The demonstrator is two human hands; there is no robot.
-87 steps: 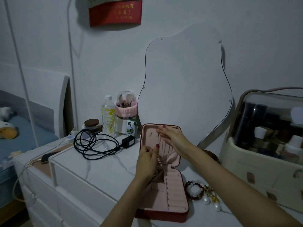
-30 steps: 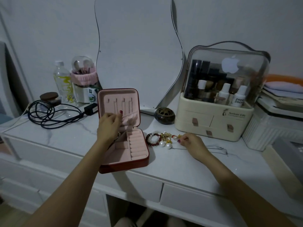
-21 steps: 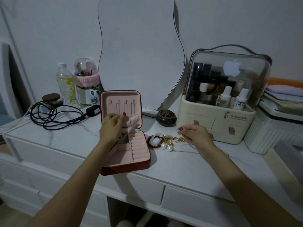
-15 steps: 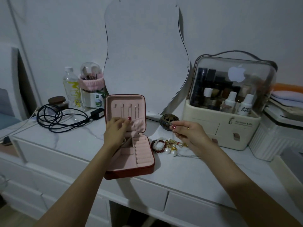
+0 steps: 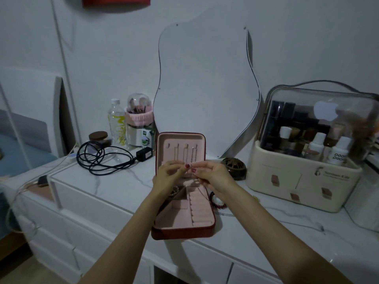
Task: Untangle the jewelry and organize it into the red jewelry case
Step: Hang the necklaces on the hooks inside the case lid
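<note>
Two hands over one open red jewelry case (image 5: 183, 232), thin chain between them.

Left hand (image 5: 168, 177) and right hand (image 5: 213, 177), fingertips nearly meeting, each pinch one fine necklace chain (image 5: 202, 191), which trails down from the right hand over the case's pink tray directly beneath both. One red bead bracelet (image 5: 218, 203) lies under the right wrist, just right of the case. One beaded piece (image 5: 175, 190) sits in the tray below the left hand. One cosmetics organizer (image 5: 303, 179) stands well right; one black cable (image 5: 102, 158) coils far left.
</note>
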